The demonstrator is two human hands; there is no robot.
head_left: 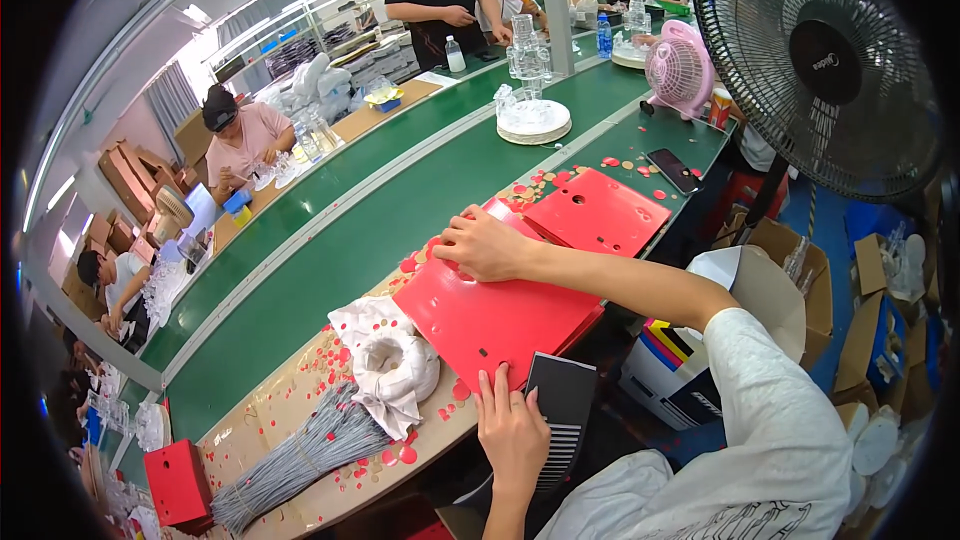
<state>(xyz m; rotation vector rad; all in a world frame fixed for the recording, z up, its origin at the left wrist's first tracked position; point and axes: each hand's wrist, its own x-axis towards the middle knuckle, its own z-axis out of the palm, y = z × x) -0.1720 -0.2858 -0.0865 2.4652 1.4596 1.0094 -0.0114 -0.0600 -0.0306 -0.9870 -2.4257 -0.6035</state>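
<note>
Large red panel (485, 318): lies flat just right of the wrapped white ring (404, 386), with both hands on it.
Left hand (510, 430): right of the ring and nearer the person; loosely open, fingers apart, their tips touching the panel's near end; no closed grip shows.
Right hand (487, 245): right of the ring and beyond it; palm down, fingers half bent over the panel; whether they pinch its edge, I cannot tell.
Panel handling: the step looks like steadying and working the sheet; best spread the right hand's pressure and keep the panel flat, as a thin sheet would probably crease under one hard fingertip.
Dark slot (483, 352): right of the ring; light pressure close to it should guard against tearing.
Loose discs (408, 454): red and gold, scattered all around the ring, too many to count; keeping them from under the panel should help it sit level.
Red panels: two, the large one and a further red panel (610, 208), beyond the ring to the right; layers beneath cannot be counted.
Red box (178, 483): one, left of the ring.
Grey wire bundle (300, 455): one, left of the ring and nearer; strands uncountable.
Phone (673, 170): one, well beyond the ring, rightward.
Fans: two rightward beyond the ring, a pink fan (680, 70) and a black fan (825, 60).
</note>
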